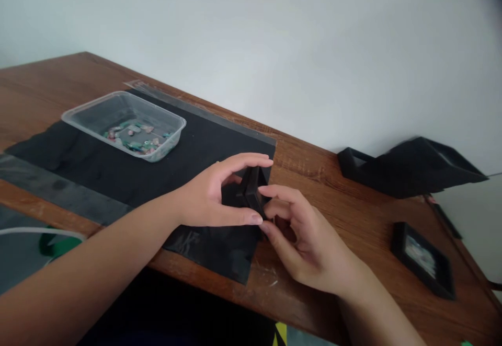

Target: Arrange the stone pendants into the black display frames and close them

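Between my two hands, above the right edge of the black mat [219, 246], is a small black box-like piece [251, 192], tilted, with an open-looking face toward the right. My left hand [219, 194] grips it from the left, thumb along the lower edge and fingers over the top. My right hand [301, 236] is closed at its right side, with thumb and fingertips against the lower right edge. Fingers cover part of the piece, so its full shape is hidden.
On the mat stands a clear plastic container [125, 126] with small colored pieces. To the right on the wooden table [361, 220] lies a black frame-like tray [423, 260] with whitish contents. Larger black boxes [411, 165] sit against the wall [298, 48].
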Available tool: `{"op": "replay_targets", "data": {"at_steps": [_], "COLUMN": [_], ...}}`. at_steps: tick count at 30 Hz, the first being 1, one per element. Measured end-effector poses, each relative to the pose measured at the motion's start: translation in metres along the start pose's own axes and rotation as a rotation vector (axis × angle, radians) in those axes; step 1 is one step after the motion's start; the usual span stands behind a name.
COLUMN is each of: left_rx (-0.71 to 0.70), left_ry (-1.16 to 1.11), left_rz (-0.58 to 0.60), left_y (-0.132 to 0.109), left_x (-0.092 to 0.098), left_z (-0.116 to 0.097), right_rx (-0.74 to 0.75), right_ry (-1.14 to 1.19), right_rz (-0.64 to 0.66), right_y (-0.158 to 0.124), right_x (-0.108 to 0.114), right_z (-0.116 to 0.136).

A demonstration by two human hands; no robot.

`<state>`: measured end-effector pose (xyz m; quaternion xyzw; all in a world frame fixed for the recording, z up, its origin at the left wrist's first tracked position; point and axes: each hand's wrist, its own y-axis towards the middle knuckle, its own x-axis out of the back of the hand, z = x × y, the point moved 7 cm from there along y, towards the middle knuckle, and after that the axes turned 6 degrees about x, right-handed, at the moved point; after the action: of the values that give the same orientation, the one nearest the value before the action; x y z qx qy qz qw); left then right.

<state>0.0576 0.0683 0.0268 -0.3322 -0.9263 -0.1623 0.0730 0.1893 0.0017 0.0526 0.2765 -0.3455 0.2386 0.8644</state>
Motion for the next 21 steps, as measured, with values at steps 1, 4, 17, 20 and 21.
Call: {"op": "replay_targets", "data": {"at_steps": [1, 4, 17, 20, 21], "left_rx": [0.011, 0.043, 0.037, 0.027, 0.008], "left_ry": [-0.041, -0.106, 0.068, 0.308, 0.384], "left_rz": [0.006, 0.014, 0.038, 0.018, 0.018], "left_y": [0.000, -0.001, 0.000, 0.000, 0.000], "left_x": [0.000, 0.003, -0.003, -0.001, 0.000], "left_z": [0.000, 0.001, 0.009, 0.012, 0.011], "right_rx": [-0.015, -0.052, -0.074, -0.093, -0.101], "right_ry": [0.040, 0.112, -0.025, 0.064, 0.093], "right_rz": [0.013, 0.003, -0.344, -0.372, -0.390], "right_y": [-0.001, -0.003, -0.012, -0.013, -0.013], "right_x": [0.000, 0.005, 0.049, 0.049, 0.049], "right_z": [-0.001, -0.004, -0.020, -0.027, -0.030]}}
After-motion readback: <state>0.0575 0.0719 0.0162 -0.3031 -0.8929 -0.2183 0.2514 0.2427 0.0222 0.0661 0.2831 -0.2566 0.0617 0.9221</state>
